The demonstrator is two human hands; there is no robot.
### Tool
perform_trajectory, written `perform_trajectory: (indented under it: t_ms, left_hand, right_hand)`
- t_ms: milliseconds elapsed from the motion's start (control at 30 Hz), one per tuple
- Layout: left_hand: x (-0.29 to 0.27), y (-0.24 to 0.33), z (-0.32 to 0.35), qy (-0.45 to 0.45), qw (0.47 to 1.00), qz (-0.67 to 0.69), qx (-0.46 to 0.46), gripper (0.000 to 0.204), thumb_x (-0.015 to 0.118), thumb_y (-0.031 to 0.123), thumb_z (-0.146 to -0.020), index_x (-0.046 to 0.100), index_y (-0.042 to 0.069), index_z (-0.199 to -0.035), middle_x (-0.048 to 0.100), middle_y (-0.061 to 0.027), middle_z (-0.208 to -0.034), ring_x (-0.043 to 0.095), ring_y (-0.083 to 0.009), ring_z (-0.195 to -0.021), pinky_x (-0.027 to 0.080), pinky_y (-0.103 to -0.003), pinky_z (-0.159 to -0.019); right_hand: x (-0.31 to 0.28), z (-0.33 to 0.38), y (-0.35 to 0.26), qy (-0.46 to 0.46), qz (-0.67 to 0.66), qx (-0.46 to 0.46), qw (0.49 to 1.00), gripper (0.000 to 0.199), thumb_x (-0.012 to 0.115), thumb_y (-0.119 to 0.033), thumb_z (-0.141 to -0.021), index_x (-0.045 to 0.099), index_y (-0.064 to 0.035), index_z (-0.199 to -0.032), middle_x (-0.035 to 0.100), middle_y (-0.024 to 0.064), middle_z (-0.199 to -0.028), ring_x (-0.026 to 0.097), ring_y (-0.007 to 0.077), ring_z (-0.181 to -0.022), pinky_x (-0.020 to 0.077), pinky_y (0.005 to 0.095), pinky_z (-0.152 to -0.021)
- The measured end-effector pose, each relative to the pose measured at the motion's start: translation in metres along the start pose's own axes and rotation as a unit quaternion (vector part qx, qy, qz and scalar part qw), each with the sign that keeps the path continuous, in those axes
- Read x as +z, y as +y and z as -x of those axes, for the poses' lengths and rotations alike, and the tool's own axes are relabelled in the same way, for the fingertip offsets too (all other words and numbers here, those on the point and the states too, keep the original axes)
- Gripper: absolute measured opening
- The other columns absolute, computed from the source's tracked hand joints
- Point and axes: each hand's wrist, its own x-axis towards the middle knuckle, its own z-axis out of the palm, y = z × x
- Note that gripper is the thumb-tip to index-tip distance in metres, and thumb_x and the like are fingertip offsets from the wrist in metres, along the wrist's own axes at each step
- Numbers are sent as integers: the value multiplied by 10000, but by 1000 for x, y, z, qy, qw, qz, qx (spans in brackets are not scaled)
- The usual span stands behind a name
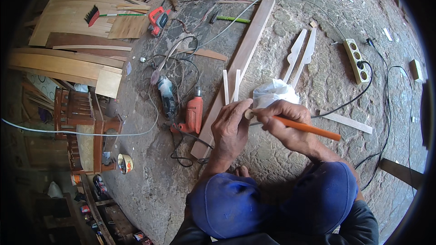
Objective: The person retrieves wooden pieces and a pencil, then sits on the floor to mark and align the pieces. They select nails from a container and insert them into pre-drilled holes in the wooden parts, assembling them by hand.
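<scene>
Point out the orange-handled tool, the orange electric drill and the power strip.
orange-handled tool (309, 128), head view, middle of its orange handle.
orange electric drill (194, 114), head view, its orange body.
power strip (355, 60), head view, middle of its pale casing.

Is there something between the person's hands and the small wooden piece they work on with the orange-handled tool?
Nothing visible does. The left hand already pinches the small pale wooden piece, and the right hand holds the orange-handled tool with its front end at that piece. The white crumpled cloth lies just behind them.
</scene>
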Motion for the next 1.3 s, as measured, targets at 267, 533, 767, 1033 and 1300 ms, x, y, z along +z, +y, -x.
perform_trajectory:
  t_ms: [267, 533, 767, 1033, 1300]
  left_hand:
    - [14, -15, 20, -47, 898, 357, -253, 211, 689, 56, -976, 625, 3, -1170, 662, -69, -1066, 693, -160, -911, 573, -292, -820]
    - [53, -58, 74, -60, 806, 445, -385, 246, 692, 173, -1006, 690, 34, -1209, 683, -22, -1106, 642, -101, -951, 548, -278, -870]
    - [39, -151, 106, -47, 925, 36, -376, 463, 663, 336, -997, 636, -10, -1304, 731, -174, -1088, 698, -294, -978, 537, -406, -911]
    - [61, -167, 101, -161, 887, -137, -412, 363, 688, 224, -926, 667, -4, -1209, 732, -203, -1089, 700, -326, -1031, 529, -440, -883]
    - [15, -134, 78, 10, 736, 492, -466, 276, 651, 217, -1012, 649, 57, -1237, 693, -60, -1000, 680, -217, -868, 567, -382, -788]
  right_hand:
    - [-7, 3, 34, -27, 143, 72, 987, 262, 524, -263, -1091, 625, -30, -1154, 688, 143, -939, 690, 247, -911, 552, 395, -792]
    - [10, 34, 111, -105, 218, 53, 969, 256, 652, -159, -995, 589, -42, -1214, 674, 197, -955, 681, 416, -917, 540, 466, -755]
    - [-4, 37, 146, -34, 166, 129, 977, 296, 699, -181, -980, 656, -37, -1236, 639, 124, -919, 632, 242, -821, 505, 387, -760]
    - [0, 40, 141, -71, 158, 164, 971, 320, 706, -166, -974, 667, -39, -1265, 623, 138, -981, 624, 262, -853, 507, 390, -790]
    - [-27, -14, 75, -98, 200, -19, 975, 289, 717, -87, -948, 686, -67, -1234, 639, 127, -1005, 644, 256, -902, 523, 387, -810]
